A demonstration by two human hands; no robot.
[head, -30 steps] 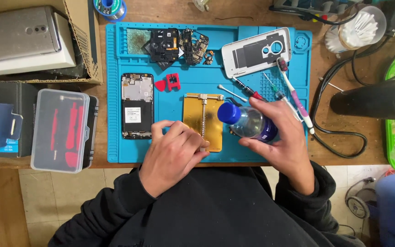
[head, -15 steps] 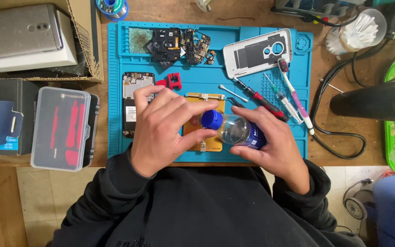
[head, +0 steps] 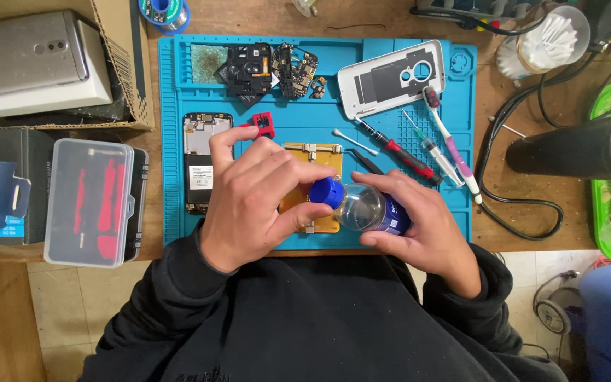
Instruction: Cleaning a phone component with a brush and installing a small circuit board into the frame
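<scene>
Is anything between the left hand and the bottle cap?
Nothing visible. The left hand has its fingertips right at the blue cap of the bottle, which the right hand holds above the mat.

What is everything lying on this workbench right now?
Work mat: one, blue, centre.
Bottle: one, clear with blue cap, held over the mat.
Gold plate: one, under the hands.
Opened phone: one, mat's left.
White phone back: one, mat's top right.
Circuit parts: several, black, mat's top.
Screwdriver: one, red-handled.
Plastic case: one, clear, left.
Left hand: fingers on cap.
Right hand: gripping bottle.
</scene>
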